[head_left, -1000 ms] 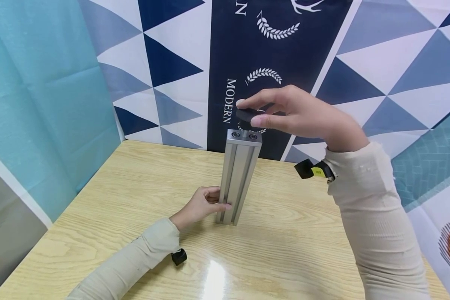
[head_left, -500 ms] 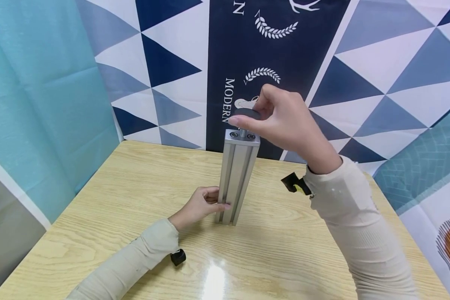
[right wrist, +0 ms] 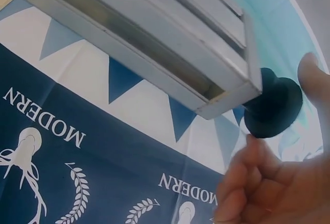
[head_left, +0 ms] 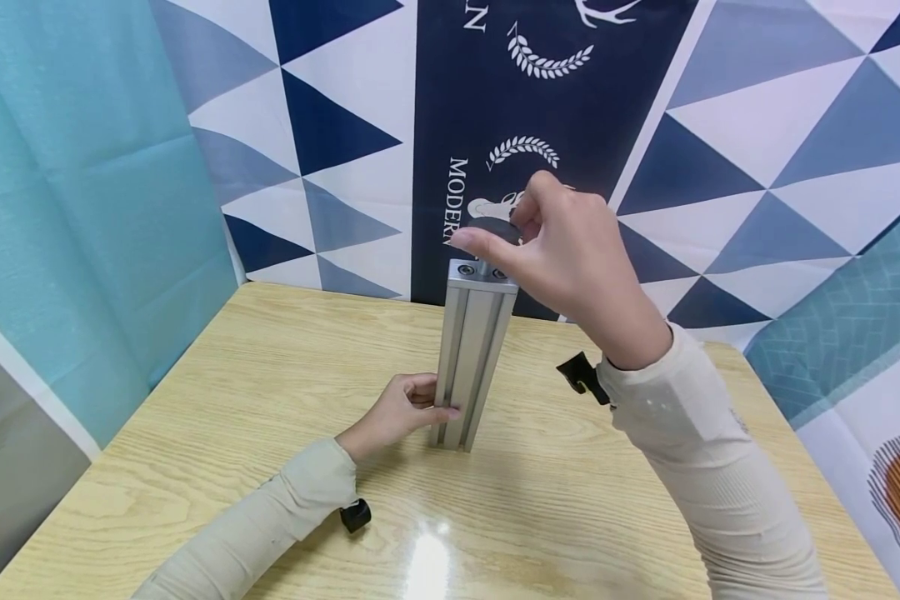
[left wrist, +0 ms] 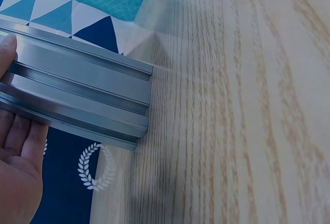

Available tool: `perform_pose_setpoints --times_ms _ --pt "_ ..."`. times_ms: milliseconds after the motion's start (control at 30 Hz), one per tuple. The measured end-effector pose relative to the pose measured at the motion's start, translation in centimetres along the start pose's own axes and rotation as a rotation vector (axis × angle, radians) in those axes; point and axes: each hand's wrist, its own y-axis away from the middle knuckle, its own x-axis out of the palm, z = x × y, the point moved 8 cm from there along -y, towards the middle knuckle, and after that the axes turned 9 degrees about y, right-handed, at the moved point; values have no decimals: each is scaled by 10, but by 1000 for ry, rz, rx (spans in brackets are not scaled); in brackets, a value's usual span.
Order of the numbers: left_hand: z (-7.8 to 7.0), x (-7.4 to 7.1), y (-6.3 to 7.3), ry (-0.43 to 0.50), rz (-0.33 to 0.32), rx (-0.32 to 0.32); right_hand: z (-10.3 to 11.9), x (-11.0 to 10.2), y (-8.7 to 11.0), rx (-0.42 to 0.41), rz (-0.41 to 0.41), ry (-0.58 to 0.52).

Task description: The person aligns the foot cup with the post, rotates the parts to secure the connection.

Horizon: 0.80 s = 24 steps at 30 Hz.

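A silver aluminium profile [head_left: 471, 358] with long grooves stands upright on the table. My left hand [head_left: 401, 412] holds it low down, thumb across the front face and fingers round the side; its lower end shows in the left wrist view. A metal end plate with socket screws [head_left: 466, 269] caps the top. From this plate rises a short stem [head_left: 483, 268] bearing a black round levelling foot [right wrist: 273, 108]. My right hand [head_left: 573, 250] pinches the foot's rim, its thumb along the front and its curled fingers behind, partly hidden in the head view.
The wood-grain table [head_left: 270, 367] reaches back to a patterned blue and white cloth [head_left: 352, 100]. A teal cloth [head_left: 67, 150] hangs at the left. Each sleeve carries a small black wrist device [head_left: 356, 516].
My right hand has turned about the levelling foot: its wrist has swung down and left, and the thumb has slid leftward along the front rim. The left hand and the profile stay put.
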Motion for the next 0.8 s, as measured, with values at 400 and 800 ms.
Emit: perform_pose_setpoints --times_ms 400,800 --pt "0 -1 0 -6 -5 -7 8 6 -2 -380 359 -143" --pt "2 -1 0 12 -12 -17 12 5 -1 -705 523 -262"
